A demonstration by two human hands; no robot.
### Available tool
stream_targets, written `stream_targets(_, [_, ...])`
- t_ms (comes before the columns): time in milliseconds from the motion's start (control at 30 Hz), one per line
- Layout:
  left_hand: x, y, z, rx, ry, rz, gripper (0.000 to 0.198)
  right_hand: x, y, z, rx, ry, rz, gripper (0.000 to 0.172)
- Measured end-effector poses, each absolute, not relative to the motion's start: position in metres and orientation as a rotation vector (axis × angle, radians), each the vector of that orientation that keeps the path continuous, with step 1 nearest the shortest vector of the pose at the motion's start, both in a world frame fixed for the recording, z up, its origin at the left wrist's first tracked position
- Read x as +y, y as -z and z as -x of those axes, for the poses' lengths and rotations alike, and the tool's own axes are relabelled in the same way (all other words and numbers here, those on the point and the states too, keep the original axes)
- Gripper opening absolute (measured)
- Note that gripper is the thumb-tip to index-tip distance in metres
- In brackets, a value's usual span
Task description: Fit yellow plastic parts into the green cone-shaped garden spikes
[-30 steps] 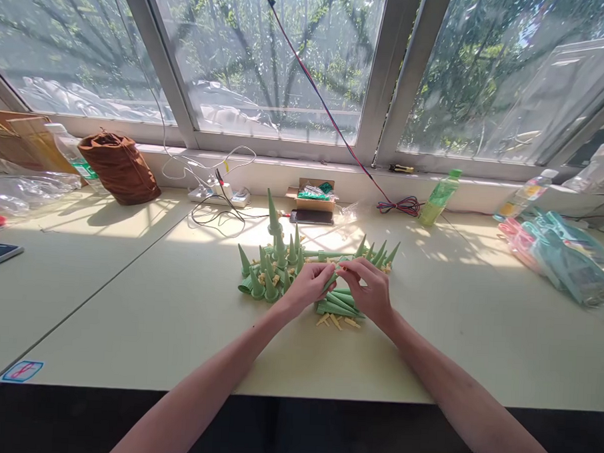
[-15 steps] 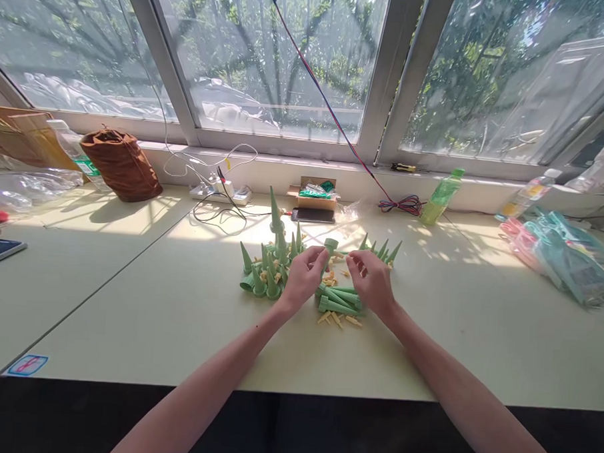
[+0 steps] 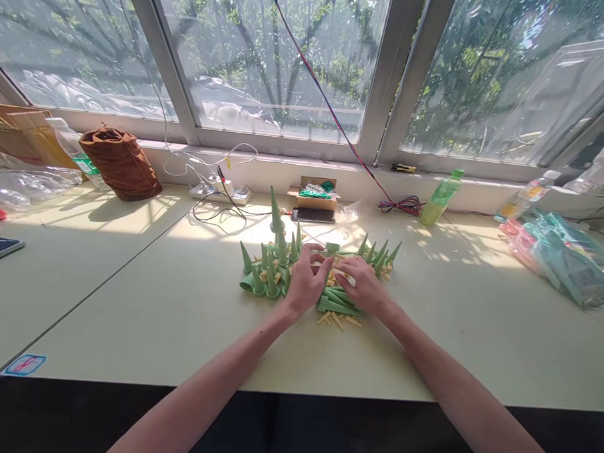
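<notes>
Cone (image 3: 332, 247) seen beside left hand (image 3: 307, 280), midway between front and back edges of desk (image 3: 127, 326) | left: fingers curved, grip on cone cannot be told | right hand (image 3: 363, 282): bent at peg (image 3: 338, 259), pinch cannot be told | box (image 3: 316, 199) set near back edge

On the table (image 3: 127, 326), upright conical spikes (image 3: 272, 286) stand left of the lying spikes (image 3: 337, 305), with loose pegs (image 3: 335, 320) before the latter. Behind these, the cardboard box (image 3: 310, 203) sits between the power strip (image 3: 240, 197), left, and the coiled cable (image 3: 407, 205), right.
</notes>
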State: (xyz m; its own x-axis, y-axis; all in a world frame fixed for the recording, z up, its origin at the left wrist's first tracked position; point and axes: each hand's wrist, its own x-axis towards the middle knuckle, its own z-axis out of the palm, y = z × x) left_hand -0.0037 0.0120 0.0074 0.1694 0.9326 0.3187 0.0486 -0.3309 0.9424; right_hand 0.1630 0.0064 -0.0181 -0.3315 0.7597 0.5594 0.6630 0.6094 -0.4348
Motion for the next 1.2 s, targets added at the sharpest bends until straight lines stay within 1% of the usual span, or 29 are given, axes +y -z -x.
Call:
stream_targets(267, [0.0069, -0.0117, 0.0039, 0.947, -1.246, -1.638, 0.042, 0.0066, 0.0175, -0.1648, -2.180, -0.224, 1.115, 0.019])
stream_targets(533, [0.0072, -0.0119, 0.0044, 0.969, -1.217, -1.658, 0.038, 0.0054, 0.0150, -0.1634, -2.149, -0.214, 1.171, 0.017])
stream_targets(867, [0.0059, -0.0107, 0.0029, 0.955, -1.209, -1.598, 0.038, 0.0074, 0.0160, -0.1623, -2.089, -0.174, 1.154, 0.026])
stream_targets(1000, [0.0063, -0.0099, 0.0027, 0.951, -1.211, -1.591, 0.038, 0.0067, 0.0150, -0.1613, -2.051, -0.162, 1.179, 0.022])
stream_targets(1133, [0.0069, -0.0097, 0.0028, 0.951, -1.212, -1.560, 0.037, 0.0050, 0.0131, -0.1609, -1.989, -0.148, 1.214, 0.011])
stream_targets(1200, [0.0071, -0.0096, 0.0028, 0.948, -1.207, -1.525, 0.037, 0.0042, 0.0124, -0.1611, -1.955, -0.146, 1.233, 0.009])
